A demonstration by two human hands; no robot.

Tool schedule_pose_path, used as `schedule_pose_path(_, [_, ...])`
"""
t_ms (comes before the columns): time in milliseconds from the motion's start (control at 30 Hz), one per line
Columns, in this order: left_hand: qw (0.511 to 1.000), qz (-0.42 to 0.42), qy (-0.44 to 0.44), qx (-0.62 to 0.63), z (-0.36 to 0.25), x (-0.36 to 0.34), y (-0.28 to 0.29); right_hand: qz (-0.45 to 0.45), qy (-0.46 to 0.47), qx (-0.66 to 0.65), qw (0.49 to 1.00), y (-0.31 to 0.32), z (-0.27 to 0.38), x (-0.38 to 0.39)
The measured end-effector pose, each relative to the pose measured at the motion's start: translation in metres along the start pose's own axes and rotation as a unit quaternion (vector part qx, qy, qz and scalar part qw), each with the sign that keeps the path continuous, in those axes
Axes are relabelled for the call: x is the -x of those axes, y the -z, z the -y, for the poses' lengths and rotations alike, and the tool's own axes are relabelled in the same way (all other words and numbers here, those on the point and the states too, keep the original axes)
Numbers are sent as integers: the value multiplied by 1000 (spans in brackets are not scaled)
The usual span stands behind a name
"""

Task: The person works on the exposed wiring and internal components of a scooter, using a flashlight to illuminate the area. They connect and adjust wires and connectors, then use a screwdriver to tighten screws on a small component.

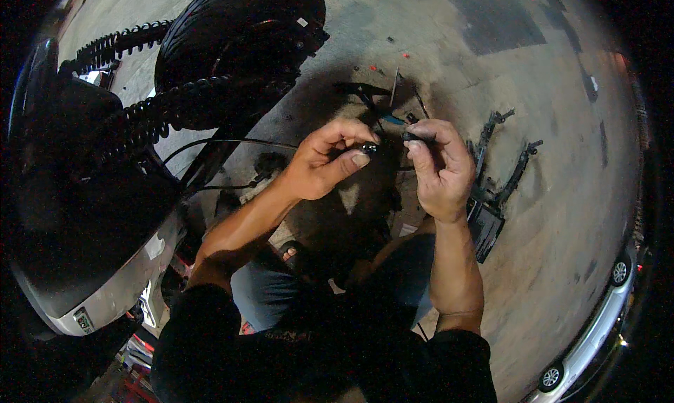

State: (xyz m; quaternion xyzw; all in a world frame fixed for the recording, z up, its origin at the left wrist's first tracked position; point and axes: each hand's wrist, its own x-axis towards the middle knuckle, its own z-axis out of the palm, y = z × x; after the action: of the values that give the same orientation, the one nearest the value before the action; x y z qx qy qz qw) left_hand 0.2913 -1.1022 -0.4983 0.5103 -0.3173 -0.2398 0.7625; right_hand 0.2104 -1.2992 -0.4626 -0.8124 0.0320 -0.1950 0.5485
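Observation:
My left hand is closed, pinching a small black plug-like part between thumb and fingertips. A thin black cable runs from the motorcycle to the back of this hand; whether it joins the part is hidden. A short gap away, my right hand pinches another small dark piece, too small to name. The two pieces are apart, held in front of my knees. On the floor just beyond lie several tools, among them one with a blue handle.
To my left stands a motorcycle with a rear wheel and coil-spring shock absorbers. A black metal bracket frame lies on the floor to the right. Small red bits are scattered ahead. A silver car is at the far right.

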Motion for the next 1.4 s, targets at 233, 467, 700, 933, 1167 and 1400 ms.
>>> schedule_pose_path(233, [999,7,10,51,8,-1,4,-24,7,4,1000,-5,6,-4])
schedule_pose_path(467, [998,16,-17,53,11,-3,4,-25,22,2,999,-9,10,-7])
schedule_pose_path(700, [999,19,-32,-13,9,-5,4,-6,82,37,996,-8,15,-13])
schedule_pose_path(933, [996,18,-49,-73,6,-8,3,19,95,37,995,-8,21,-13])
schedule_pose_path(1167, [996,6,-52,-69,4,-10,1,40,96,44,994,-7,22,-13])
schedule_pose_path(1400, [996,-1,-52,-70,9,-9,2,9,96,57,994,-5,22,-12])
